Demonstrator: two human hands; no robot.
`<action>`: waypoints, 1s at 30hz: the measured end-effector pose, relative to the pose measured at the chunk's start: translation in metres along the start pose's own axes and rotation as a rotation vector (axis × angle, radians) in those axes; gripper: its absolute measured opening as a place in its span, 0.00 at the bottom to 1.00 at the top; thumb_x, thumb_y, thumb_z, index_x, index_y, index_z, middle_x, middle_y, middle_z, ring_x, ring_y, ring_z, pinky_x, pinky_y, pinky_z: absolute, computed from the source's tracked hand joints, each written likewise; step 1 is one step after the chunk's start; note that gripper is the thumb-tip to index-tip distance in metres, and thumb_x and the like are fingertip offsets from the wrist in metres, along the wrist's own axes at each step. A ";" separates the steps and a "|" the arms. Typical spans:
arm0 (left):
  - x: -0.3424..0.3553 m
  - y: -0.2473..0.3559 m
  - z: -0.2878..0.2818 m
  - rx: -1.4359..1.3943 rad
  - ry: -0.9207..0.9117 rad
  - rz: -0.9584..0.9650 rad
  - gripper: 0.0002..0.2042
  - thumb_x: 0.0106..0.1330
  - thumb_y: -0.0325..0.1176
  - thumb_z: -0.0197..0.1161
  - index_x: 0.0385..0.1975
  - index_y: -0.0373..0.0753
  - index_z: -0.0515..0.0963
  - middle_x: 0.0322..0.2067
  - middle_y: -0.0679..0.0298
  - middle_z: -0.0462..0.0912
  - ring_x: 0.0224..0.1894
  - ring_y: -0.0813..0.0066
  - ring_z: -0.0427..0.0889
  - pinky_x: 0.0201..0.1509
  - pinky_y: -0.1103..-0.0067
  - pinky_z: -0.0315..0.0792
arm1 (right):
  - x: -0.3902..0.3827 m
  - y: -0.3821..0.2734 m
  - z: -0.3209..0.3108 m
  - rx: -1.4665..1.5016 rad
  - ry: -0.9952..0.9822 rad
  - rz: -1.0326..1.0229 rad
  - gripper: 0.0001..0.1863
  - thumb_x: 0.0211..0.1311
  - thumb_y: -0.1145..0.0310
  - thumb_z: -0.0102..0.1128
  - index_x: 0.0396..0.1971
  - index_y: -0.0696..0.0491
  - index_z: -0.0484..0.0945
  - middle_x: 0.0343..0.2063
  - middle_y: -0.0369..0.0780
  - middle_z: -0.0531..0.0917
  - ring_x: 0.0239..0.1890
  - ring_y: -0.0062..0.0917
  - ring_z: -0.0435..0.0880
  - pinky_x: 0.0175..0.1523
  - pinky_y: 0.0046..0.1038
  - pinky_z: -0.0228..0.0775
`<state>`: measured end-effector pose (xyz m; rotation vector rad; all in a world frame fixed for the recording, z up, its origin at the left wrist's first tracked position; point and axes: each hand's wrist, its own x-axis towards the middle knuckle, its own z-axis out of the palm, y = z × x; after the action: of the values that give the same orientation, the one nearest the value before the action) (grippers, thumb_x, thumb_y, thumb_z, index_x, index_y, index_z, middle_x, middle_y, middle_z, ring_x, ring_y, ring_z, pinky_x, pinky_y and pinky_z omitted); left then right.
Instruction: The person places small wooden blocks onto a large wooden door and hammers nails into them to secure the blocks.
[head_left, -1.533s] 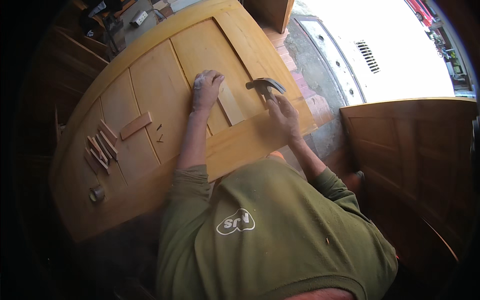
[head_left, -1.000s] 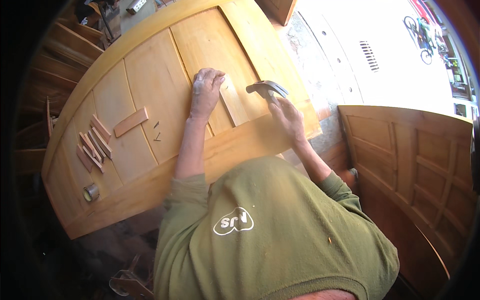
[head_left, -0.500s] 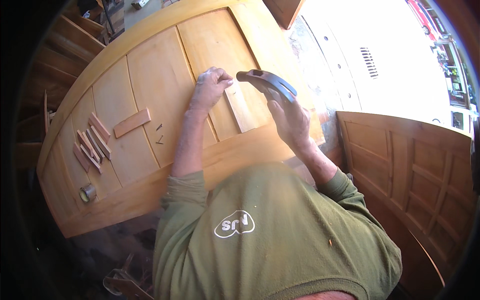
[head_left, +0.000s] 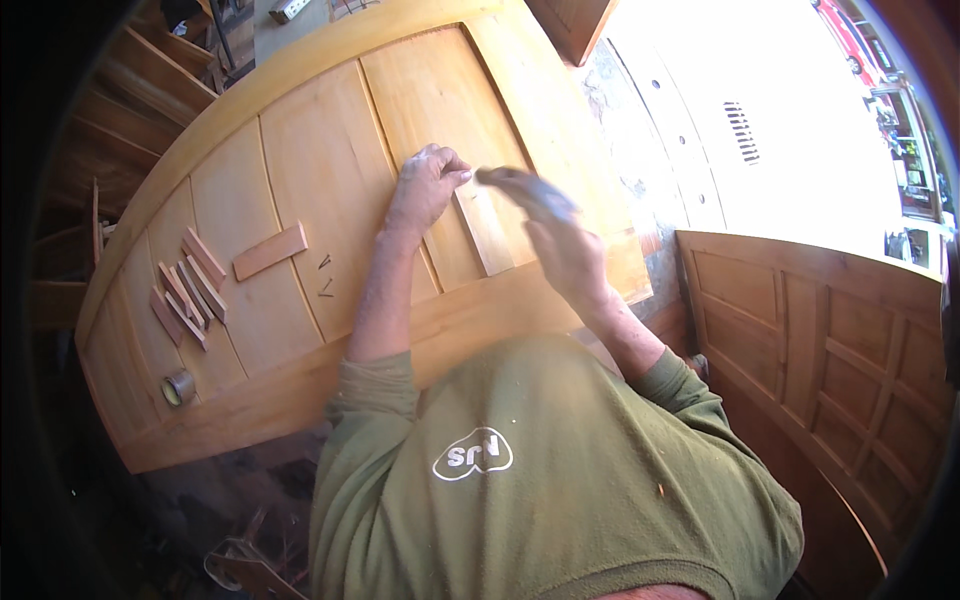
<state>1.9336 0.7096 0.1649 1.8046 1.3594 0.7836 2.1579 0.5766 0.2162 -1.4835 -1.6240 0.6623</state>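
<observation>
My right hand point(head_left: 572, 262) grips a claw hammer point(head_left: 540, 196), smeared by motion. The hammer's dark head reaches the fingertips of my left hand point(head_left: 426, 188). Those fingers are pinched together at the far end of a pale wooden strip point(head_left: 485, 232); whatever small thing they hold is too small to make out. The strip lies across a panel of a large wooden door point(head_left: 320, 150), its near end by the door's near rail. A few loose nails point(head_left: 325, 272) lie on the door, left of my left forearm.
A flat wooden piece point(head_left: 270, 252) and several narrow wooden offcuts point(head_left: 190, 290) rest on the door's left part. Near its left corner stands a small round tin point(head_left: 178, 387). Another panelled wooden piece point(head_left: 810, 330) stands at the right. Timber pieces point(head_left: 130, 130) are stacked beyond the left edge.
The hammer and my right hand have swung slightly left, with the hammer's head now at my left fingertips. My left hand keeps its pinch at the strip; the whole view has shifted slightly.
</observation>
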 end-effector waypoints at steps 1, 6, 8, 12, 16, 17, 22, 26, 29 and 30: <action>0.000 -0.001 0.000 -0.011 0.012 0.020 0.06 0.66 0.28 0.73 0.37 0.35 0.86 0.36 0.56 0.85 0.39 0.67 0.85 0.47 0.71 0.78 | 0.008 0.002 0.005 -0.231 -0.214 0.204 0.15 0.72 0.67 0.70 0.53 0.55 0.81 0.33 0.50 0.88 0.30 0.35 0.90 0.39 0.34 0.81; -0.002 -0.002 -0.004 0.011 0.021 0.028 0.06 0.65 0.29 0.73 0.38 0.35 0.86 0.36 0.56 0.85 0.39 0.66 0.85 0.47 0.71 0.78 | 0.012 -0.008 -0.013 -0.100 0.100 -0.118 0.19 0.76 0.67 0.65 0.60 0.59 0.80 0.40 0.46 0.91 0.38 0.31 0.91 0.44 0.32 0.82; -0.004 -0.005 -0.003 -0.001 0.021 0.014 0.07 0.65 0.30 0.73 0.38 0.35 0.86 0.36 0.56 0.85 0.39 0.65 0.85 0.47 0.71 0.78 | 0.006 -0.023 -0.016 0.102 0.179 -0.162 0.19 0.77 0.69 0.60 0.62 0.63 0.78 0.48 0.48 0.90 0.41 0.30 0.92 0.46 0.33 0.83; 0.000 0.002 -0.002 0.018 -0.003 0.034 0.07 0.65 0.30 0.73 0.38 0.35 0.86 0.36 0.56 0.85 0.39 0.65 0.85 0.48 0.70 0.78 | 0.005 0.004 -0.001 -0.252 -0.211 0.054 0.18 0.75 0.66 0.63 0.61 0.52 0.79 0.48 0.48 0.87 0.39 0.38 0.92 0.43 0.36 0.83; -0.004 0.005 -0.006 0.040 -0.018 0.005 0.07 0.66 0.31 0.73 0.38 0.35 0.87 0.38 0.55 0.85 0.43 0.61 0.85 0.51 0.68 0.78 | 0.012 -0.024 -0.010 -0.191 -0.014 -0.108 0.18 0.72 0.57 0.70 0.52 0.52 0.79 0.29 0.49 0.89 0.27 0.47 0.89 0.32 0.42 0.81; -0.004 0.008 -0.008 0.029 -0.025 -0.043 0.07 0.66 0.32 0.72 0.38 0.36 0.87 0.40 0.53 0.85 0.46 0.57 0.85 0.55 0.65 0.79 | 0.013 -0.028 -0.011 -0.086 0.152 -0.230 0.17 0.72 0.58 0.70 0.51 0.53 0.80 0.29 0.49 0.89 0.27 0.47 0.88 0.32 0.42 0.81; 0.001 -0.001 -0.004 -0.018 -0.012 0.003 0.07 0.65 0.31 0.73 0.38 0.35 0.86 0.37 0.55 0.84 0.42 0.61 0.84 0.50 0.68 0.78 | 0.010 -0.003 0.007 -0.316 -0.245 0.091 0.19 0.72 0.60 0.70 0.56 0.52 0.79 0.28 0.49 0.89 0.28 0.45 0.89 0.36 0.41 0.82; -0.002 -0.002 -0.005 0.019 0.009 0.026 0.06 0.65 0.30 0.73 0.37 0.35 0.86 0.34 0.58 0.84 0.38 0.67 0.84 0.47 0.72 0.77 | 0.017 -0.022 -0.007 -0.281 -0.057 -0.033 0.19 0.73 0.55 0.68 0.54 0.51 0.79 0.28 0.48 0.89 0.28 0.44 0.90 0.35 0.43 0.82; -0.001 -0.001 -0.004 -0.036 -0.014 0.004 0.06 0.65 0.30 0.73 0.37 0.35 0.86 0.35 0.59 0.84 0.38 0.68 0.83 0.47 0.72 0.77 | 0.011 -0.008 -0.002 -0.238 0.038 -0.129 0.19 0.73 0.53 0.68 0.52 0.51 0.79 0.28 0.48 0.88 0.28 0.44 0.90 0.33 0.44 0.81; 0.000 -0.002 -0.003 -0.036 -0.012 0.010 0.06 0.65 0.30 0.73 0.37 0.35 0.86 0.35 0.59 0.84 0.38 0.68 0.83 0.47 0.72 0.77 | 0.012 -0.004 0.003 -0.307 -0.040 -0.124 0.19 0.72 0.53 0.68 0.51 0.51 0.80 0.27 0.47 0.88 0.27 0.44 0.90 0.32 0.44 0.81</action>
<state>1.9301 0.7108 0.1654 1.7866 1.3213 0.7961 2.1541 0.5875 0.2204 -1.5756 -1.8964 0.3876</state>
